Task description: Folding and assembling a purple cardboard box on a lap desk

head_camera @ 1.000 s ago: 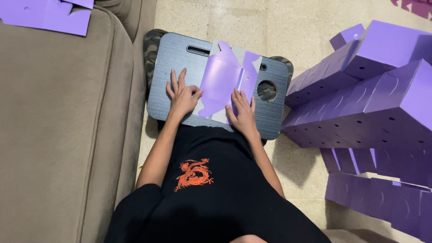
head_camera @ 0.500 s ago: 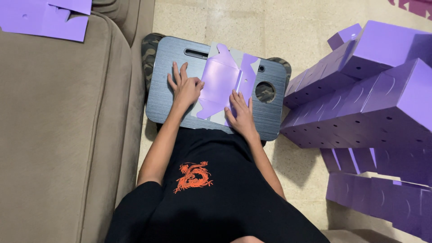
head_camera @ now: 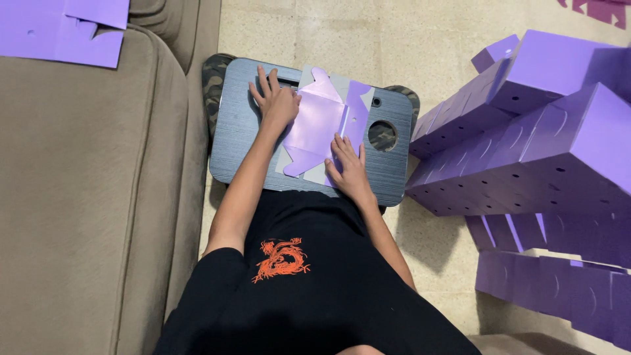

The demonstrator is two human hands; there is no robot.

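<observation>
Box blank: a flat purple cardboard blank (head_camera: pixel 320 126), grey on its underside, lay partly folded on the surface, its flaps spread and nothing inside it.
Surface: a grey lap desk (head_camera: pixel 240 135) with a round cup hole (head_camera: pixel 382 135) at its right end rested across the person's lap; a camouflage cushion edge showed beneath it.
Left hand: the left hand (head_camera: pixel 276 100) lay flat, fingers spread, pressing the blank's upper left edge and grasping nothing.
Right hand: the right hand (head_camera: pixel 346 165) lay flat with fingers extended on the blank's lower right corner, not clenched.
Finished boxes: a stack of folded purple boxes (head_camera: pixel 539 131), long and rectangular with small round holes, stood on the floor just right of the surface; what they held could not be told.
Flat sheets on floor: more purple sheets (head_camera: pixel 559 276) lay below that stack.
Sofa: a beige sofa (head_camera: pixel 85 197) stood at the left, with unfolded purple blanks (head_camera: pixel 62 29) on its cushion.
Shirt: a black shirt with an orange dragon print (head_camera: pixel 281 258).
</observation>
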